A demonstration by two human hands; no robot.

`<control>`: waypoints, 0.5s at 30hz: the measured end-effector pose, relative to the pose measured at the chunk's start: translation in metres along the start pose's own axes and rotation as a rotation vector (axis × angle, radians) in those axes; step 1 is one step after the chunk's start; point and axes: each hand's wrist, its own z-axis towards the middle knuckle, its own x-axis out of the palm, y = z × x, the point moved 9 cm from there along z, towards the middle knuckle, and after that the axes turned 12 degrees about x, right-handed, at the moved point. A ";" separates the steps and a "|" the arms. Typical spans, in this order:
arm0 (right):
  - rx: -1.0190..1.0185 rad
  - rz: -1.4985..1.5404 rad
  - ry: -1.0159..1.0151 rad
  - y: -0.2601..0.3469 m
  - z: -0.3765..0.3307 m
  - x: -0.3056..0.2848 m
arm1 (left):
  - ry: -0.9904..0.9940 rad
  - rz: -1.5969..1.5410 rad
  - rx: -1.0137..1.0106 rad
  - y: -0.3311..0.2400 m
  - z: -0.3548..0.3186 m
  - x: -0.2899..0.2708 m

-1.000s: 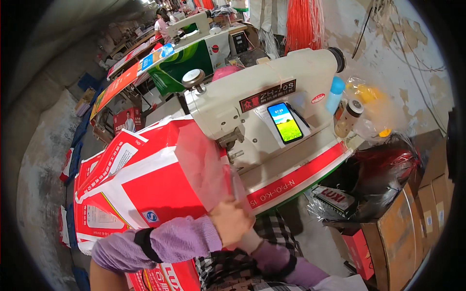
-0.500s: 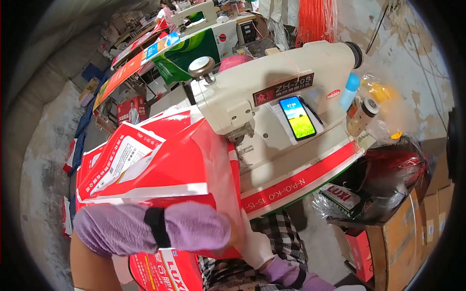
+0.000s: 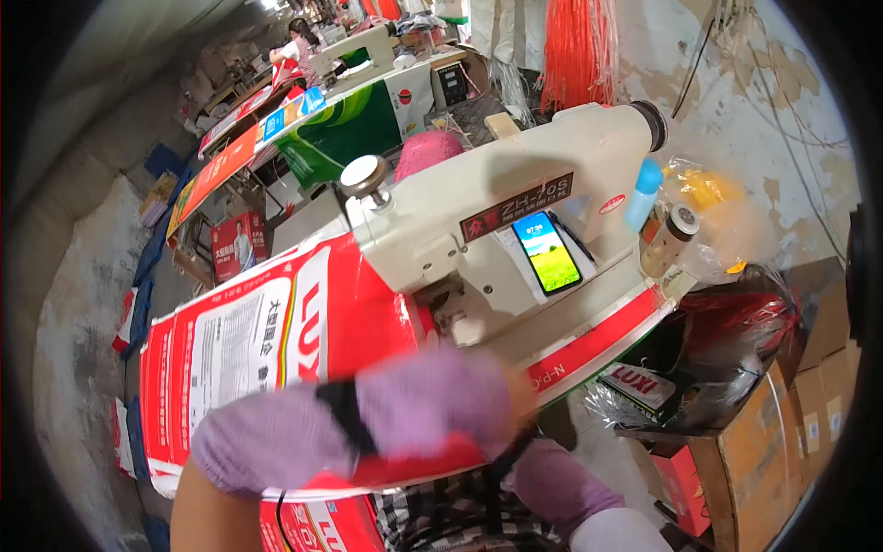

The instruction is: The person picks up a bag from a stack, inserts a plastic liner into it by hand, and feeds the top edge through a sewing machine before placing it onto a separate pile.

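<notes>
Two purple sleeves (image 3: 271, 432) cross low in the frame, the left forearm lying over a large red-and-white bag (image 3: 235, 354). That bag fills the left and centre, its far right edge just beside the needle end of a pale sewing machine (image 3: 515, 156), probably so the edge can meet the needle. The left hand (image 3: 521, 402), right of centre, is too blurred to tell whether it is spread, pressed together or pinching; its forearm seems placed to steady the bag. The right hand is mostly hidden behind that arm, so I cannot tell its state or what it holds. A lit phone (image 3: 548, 253) lies face up on the machine, likely for easy viewing. The blue bottle (image 3: 643, 193) and the jar (image 3: 670, 241) stand at the machine's far right end, apparently kept away from the bag.
</notes>
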 end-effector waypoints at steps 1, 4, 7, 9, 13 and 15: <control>-0.020 0.057 -0.006 -0.003 -0.006 0.005 | 0.140 -0.058 -0.630 0.057 -0.027 -0.006; -0.057 -0.040 0.050 0.039 -0.095 -0.034 | 0.496 0.752 -0.764 0.090 -0.144 -0.020; -0.123 0.541 0.266 0.021 -0.152 -0.062 | 0.418 0.360 -0.495 0.039 -0.187 0.097; -0.043 0.732 0.348 0.019 -0.162 -0.056 | 0.248 -0.306 -0.515 -0.017 -0.177 0.145; -0.179 0.743 0.306 0.020 -0.161 -0.040 | -0.139 -0.185 -1.004 -0.020 -0.182 0.103; -0.118 0.629 0.262 0.017 -0.165 -0.047 | -0.390 -0.099 -1.285 -0.005 -0.204 0.086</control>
